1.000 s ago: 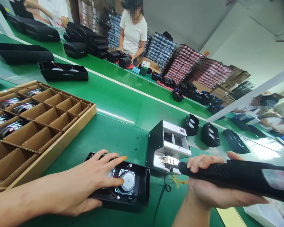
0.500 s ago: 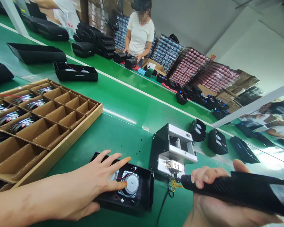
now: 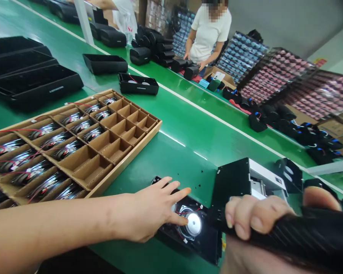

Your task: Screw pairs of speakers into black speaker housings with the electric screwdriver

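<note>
Left hand lies flat, fingers spread, on an open black plastic speaker housing; at three o'clock, right hand is clenched around a black textured power screwdriver.

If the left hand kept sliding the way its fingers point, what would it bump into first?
Probably the black and silver metal box just past the open black speaker case that the left hand rests on. Depth is hard to judge, so it might pass in front.

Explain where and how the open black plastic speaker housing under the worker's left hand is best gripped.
Probably by the two long side walls of the open black plastic speaker housing, coming from above. It lies flat on the green belt with its open face up, so the rims are exposed. The left hand covers the round silver speaker driver; fingers should avoid it and the red wires.
</note>
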